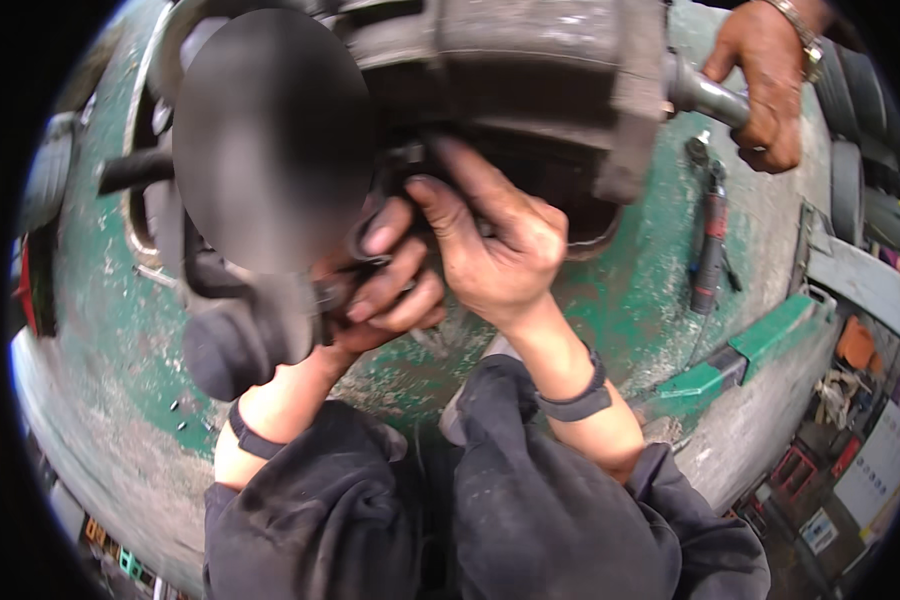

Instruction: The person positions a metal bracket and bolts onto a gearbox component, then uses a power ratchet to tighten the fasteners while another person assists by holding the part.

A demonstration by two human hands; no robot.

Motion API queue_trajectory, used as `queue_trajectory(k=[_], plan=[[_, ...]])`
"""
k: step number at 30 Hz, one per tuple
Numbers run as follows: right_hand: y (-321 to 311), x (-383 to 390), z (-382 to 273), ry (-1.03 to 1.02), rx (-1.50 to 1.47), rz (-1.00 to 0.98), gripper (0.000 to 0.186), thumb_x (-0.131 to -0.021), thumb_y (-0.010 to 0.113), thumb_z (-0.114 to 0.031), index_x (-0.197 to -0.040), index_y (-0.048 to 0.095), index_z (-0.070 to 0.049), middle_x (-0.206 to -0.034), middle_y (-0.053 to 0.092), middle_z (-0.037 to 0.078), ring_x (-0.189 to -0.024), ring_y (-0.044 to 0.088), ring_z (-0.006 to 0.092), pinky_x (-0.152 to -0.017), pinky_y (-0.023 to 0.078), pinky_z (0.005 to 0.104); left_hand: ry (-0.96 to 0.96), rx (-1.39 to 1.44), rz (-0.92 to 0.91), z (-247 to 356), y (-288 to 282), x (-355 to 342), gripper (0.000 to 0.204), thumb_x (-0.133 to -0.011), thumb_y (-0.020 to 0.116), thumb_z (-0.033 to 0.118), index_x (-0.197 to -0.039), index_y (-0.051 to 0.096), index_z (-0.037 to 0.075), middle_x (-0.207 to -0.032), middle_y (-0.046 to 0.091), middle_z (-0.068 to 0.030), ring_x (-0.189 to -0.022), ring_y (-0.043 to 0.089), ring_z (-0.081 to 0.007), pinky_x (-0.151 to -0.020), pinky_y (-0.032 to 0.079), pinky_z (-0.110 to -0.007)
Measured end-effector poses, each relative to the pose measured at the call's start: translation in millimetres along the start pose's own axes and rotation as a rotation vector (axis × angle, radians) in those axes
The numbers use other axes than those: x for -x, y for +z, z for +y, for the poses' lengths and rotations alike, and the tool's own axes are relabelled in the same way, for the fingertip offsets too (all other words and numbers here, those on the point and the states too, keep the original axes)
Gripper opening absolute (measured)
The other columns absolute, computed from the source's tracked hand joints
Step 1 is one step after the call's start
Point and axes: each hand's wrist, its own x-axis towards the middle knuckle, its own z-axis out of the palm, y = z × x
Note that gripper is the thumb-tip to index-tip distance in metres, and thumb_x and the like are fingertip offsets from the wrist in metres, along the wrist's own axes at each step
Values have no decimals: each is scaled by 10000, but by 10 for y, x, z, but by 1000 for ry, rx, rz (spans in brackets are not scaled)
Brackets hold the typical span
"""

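A large grey-brown metal assembly (530, 45) fills the upper middle, with a rounded dark end piece (225, 350) at its lower left. My left hand (400, 280) curls its fingers around a small dark part on the assembly's near side. Close beside it on the right, my right hand (505, 245) reaches in with thumb and index finger bent together at a shadowed spot. What lies between those fingertips is dark and smeared. Part of the assembly on the left is covered by a blurred oval.
At the upper right, another person's hand (770, 85) grips a metal shaft (710, 95) sticking out of the assembly. A black and red ratchet-like tool (712, 240) lies on the worn green floor (630, 330). Further right are a green and grey metal arm (740, 355) and stacked round parts (848, 190).
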Motion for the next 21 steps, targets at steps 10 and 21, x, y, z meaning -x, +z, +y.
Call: queue_trajectory(k=[10,21], plan=[[0,-35,-81,-9,246,-3,173,-762,773,-8,-911,689,13,-757,688,121,-569,671,233,-511,520,297,42,4,62,9,-8,55,323,-1034,357,451,-870,505,215,-472,467,35,-386,338,-134,-487,285,-289],[-10,-95,-22,-28,198,-46,188,-742,755,16,-912,676,12,-764,687,109,-641,695,237,-535,533,304,-65,-78,71,72,49,-18,256,-1009,395,367,-851,564,258,-435,432,57,-371,323,-117,-476,258,-311]])
